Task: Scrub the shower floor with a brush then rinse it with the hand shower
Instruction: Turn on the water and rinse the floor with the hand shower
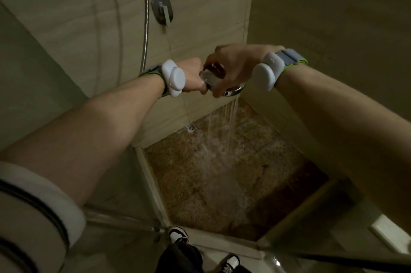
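The hand shower (pixel 224 85) is held over the shower floor (pixel 200 183) by both hands: its handle is gripped in the curled fingers of the left hand (pixel 192 78), and its chrome head is clasped from above by the right hand (pixel 231 65). Water (pixel 224 126) is sprayed down from the head onto the brown speckled floor, near the round drain (pixel 191 128) in the far corner. A metal hose (pixel 145 16) is seen hanging along the tiled wall (pixel 77 16), beside the mixer handle (pixel 163 10).

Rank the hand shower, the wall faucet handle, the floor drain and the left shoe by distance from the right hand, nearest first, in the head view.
From the right hand:
1. Hand shower, gripped in it.
2. Wall faucet handle, on the wall, up-left.
3. Floor drain, down in the back corner.
4. Left shoe, outside the threshold.
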